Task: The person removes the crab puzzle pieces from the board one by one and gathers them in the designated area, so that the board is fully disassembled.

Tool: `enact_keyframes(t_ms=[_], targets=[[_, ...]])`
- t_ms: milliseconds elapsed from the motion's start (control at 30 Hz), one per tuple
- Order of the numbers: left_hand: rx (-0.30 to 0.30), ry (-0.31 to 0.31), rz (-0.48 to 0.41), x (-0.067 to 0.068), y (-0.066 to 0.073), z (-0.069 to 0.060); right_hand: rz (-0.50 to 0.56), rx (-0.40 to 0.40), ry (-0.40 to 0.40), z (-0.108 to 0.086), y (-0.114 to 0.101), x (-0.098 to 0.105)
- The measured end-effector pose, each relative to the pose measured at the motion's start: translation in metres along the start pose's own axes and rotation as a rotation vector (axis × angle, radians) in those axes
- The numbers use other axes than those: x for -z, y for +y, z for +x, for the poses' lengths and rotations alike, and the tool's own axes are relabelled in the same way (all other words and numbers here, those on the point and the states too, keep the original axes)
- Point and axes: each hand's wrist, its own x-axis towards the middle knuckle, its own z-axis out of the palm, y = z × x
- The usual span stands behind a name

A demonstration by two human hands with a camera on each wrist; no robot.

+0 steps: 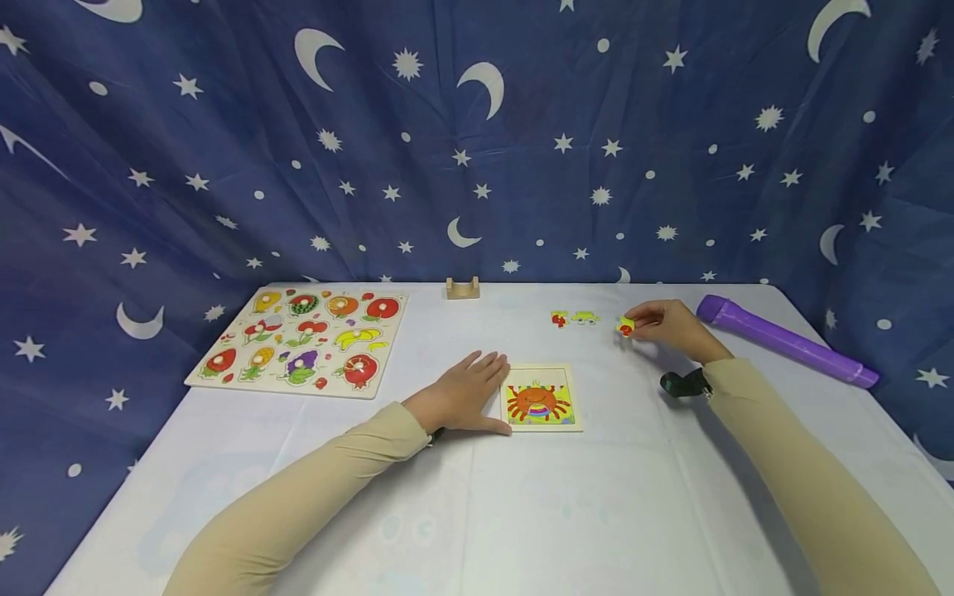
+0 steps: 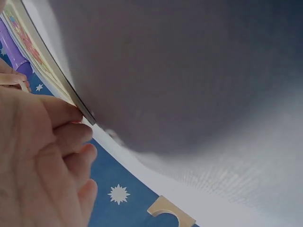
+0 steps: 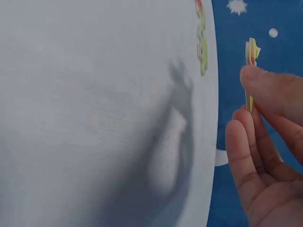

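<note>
The right hand (image 1: pixel 671 325) has a yellow-and-red puzzle piece (image 1: pixel 624 328) pinched between thumb and fingers, right of two loose pieces (image 1: pixel 585 318); the left hand (image 1: pixel 464 393), fingers loosely extended, touches the crab puzzle (image 1: pixel 537 375) at its left edge.

White-covered table (image 1: pixel 619 497): fruit board (image 1: pixel 325 354), wooden holder (image 1: pixel 463 293), crab puzzle (image 1: pixel 538 403), two pieces (image 1: pixel 585 318), purple tube (image 1: pixel 786 341).
</note>
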Motion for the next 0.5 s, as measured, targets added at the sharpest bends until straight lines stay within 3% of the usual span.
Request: enact_keyframes(t_ms=[300, 500], targets=[[-0.028, 0.044, 0.055, 0.001, 0.002, -0.002, -0.018, -0.033, 0.044, 0.027, 0.003, -0.005], [-0.025, 0.035, 0.055, 0.002, 0.002, -0.001, -0.014, -0.067, 0.066, 0.042, 0.007, -0.012]])
